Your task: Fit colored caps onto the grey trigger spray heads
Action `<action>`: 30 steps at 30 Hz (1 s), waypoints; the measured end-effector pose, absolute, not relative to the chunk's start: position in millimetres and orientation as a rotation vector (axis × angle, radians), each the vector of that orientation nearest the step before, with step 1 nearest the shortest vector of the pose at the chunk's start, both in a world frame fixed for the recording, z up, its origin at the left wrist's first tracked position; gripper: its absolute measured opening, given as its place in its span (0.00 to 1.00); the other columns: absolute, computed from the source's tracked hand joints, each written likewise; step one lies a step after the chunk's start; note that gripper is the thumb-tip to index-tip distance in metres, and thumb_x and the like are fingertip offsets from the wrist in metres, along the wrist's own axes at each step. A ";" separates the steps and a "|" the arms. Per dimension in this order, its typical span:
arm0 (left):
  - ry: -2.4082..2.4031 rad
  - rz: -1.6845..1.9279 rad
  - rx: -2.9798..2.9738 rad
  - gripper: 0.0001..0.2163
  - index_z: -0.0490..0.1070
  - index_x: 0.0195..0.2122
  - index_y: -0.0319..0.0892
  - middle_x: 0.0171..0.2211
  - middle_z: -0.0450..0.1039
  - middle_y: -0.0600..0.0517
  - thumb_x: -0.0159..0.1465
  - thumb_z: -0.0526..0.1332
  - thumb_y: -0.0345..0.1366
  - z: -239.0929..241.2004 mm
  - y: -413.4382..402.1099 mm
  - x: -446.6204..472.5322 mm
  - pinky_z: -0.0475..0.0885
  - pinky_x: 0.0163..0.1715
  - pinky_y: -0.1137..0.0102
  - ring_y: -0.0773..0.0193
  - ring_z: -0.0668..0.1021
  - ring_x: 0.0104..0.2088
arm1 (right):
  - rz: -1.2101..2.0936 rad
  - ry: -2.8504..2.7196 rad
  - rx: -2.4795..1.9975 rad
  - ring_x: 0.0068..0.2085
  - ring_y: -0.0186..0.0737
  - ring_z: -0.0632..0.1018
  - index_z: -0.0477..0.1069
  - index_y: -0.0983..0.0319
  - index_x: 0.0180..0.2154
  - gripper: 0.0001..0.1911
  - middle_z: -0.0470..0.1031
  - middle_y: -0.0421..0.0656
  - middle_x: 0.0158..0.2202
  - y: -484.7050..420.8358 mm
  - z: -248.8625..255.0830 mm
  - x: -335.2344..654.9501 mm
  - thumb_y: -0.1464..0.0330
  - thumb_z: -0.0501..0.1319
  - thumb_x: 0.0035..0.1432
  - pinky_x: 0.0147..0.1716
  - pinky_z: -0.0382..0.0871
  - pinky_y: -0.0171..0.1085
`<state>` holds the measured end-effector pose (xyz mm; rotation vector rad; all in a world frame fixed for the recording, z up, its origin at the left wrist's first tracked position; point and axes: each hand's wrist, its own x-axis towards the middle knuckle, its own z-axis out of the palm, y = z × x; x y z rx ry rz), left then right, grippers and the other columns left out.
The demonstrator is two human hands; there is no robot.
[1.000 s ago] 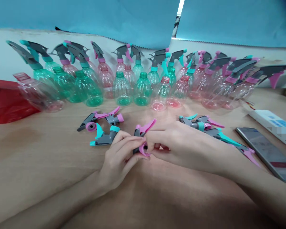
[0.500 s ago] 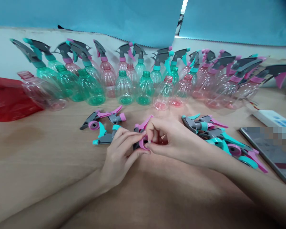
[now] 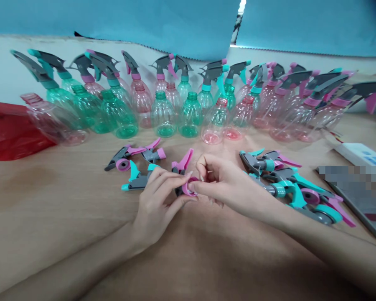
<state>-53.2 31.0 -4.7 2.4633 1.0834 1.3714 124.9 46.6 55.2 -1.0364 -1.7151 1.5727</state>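
My left hand (image 3: 159, 202) grips a grey spray trigger head (image 3: 184, 163) with a pink lever, its pink collar (image 3: 189, 188) turned toward me. Against the opening of that collar presses the thumb of my right hand (image 3: 227, 184). The other right fingers are curled in, and whether something small is among them cannot be seen. To the left of my hands lie several loose trigger heads (image 3: 139, 180), grey with pink or turquoise parts. A larger heap of such trigger heads (image 3: 280, 189) lies beyond my right wrist.
Green and pink clear bottles (image 3: 191, 117) stand in rows along the back, some open-necked, others topped with trigger heads. A red plastic bag (image 3: 15, 133) sits at far left. At right are a phone (image 3: 354, 196) and a white box-like object (image 3: 360, 152).
My right thumb has moved onto the pink collar's opening, and the right fingers have drawn slightly away from the trigger head. The left hand keeps its grip with the lever tilted slightly left.
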 end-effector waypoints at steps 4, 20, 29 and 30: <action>1.085 1.352 2.452 0.11 0.68 0.46 0.44 0.36 0.73 0.50 0.62 0.63 0.33 -5.5 30.8 -53.9 0.69 0.35 0.63 0.60 0.71 0.37 | 1.499 -1.889 -1.095 0.24 0.27 0.61 0.54 0.59 0.27 0.11 0.58 0.31 0.23 47.4 59.9 128.4 0.73 0.58 0.52 0.22 0.55 0.31; 1.072 1.310 2.512 0.06 0.67 0.43 0.42 0.36 0.72 0.49 0.65 0.58 0.33 -3.4 28.3 -52.8 0.69 0.35 0.64 0.60 0.69 0.37 | 1.136 -2.101 -1.073 0.24 0.28 0.59 0.53 0.59 0.24 0.11 0.57 0.32 0.22 48.4 51.2 127.5 0.73 0.57 0.47 0.22 0.52 0.32; 1.125 1.188 2.491 0.10 0.67 0.46 0.40 0.36 0.71 0.49 0.66 0.57 0.38 -2.3 30.4 -50.6 0.68 0.37 0.64 0.60 0.69 0.38 | 0.913 -2.158 -1.210 0.23 0.28 0.59 0.52 0.59 0.24 0.10 0.57 0.31 0.21 44.1 58.6 125.8 0.75 0.55 0.45 0.20 0.51 0.32; 1.135 1.183 2.497 0.11 0.67 0.47 0.40 0.36 0.72 0.49 0.65 0.58 0.39 -1.9 30.6 -50.9 0.68 0.37 0.64 0.60 0.69 0.38 | 0.880 -2.146 -1.218 0.23 0.28 0.59 0.52 0.59 0.23 0.10 0.57 0.31 0.21 45.0 59.1 126.7 0.76 0.55 0.45 0.20 0.51 0.32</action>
